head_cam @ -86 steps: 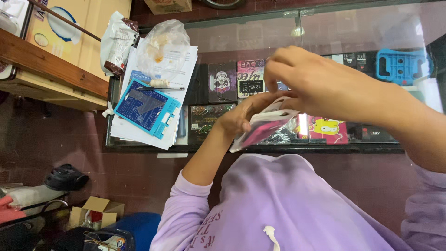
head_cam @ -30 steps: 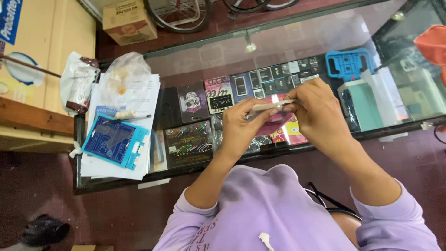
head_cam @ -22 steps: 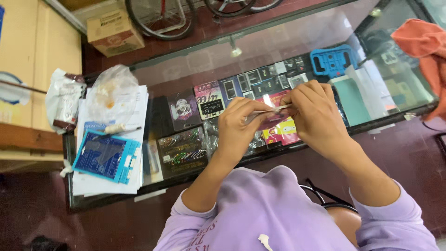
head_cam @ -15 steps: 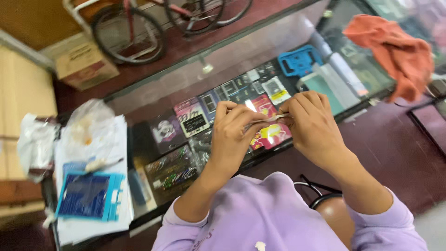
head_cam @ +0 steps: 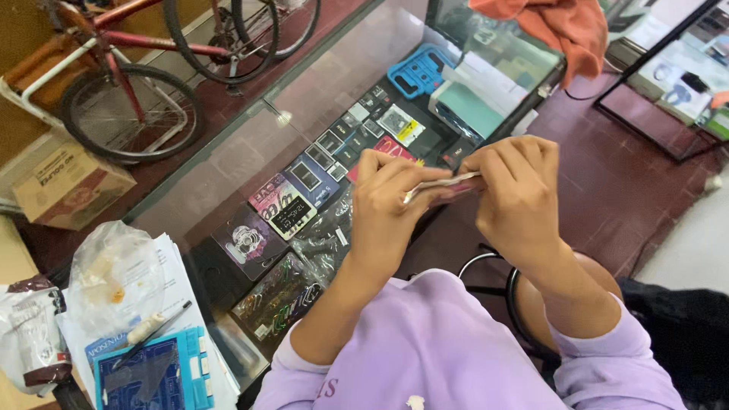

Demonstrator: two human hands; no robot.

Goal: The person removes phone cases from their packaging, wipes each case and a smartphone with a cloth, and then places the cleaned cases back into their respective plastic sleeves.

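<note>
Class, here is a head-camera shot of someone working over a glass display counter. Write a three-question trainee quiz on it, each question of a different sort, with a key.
1. True or false: both the left hand and the right hand grip the thin flat item.
2. What lies draped at the far end of the glass counter? A) orange cloth B) green towel C) black jacket
3. Fill in: a red ______ stands beyond the counter.

Key: 1 true; 2 A; 3 bicycle.

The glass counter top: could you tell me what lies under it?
Under the glass counter top, flat printed phone cases lie in rows. The left hand and right hand cover some.
</note>
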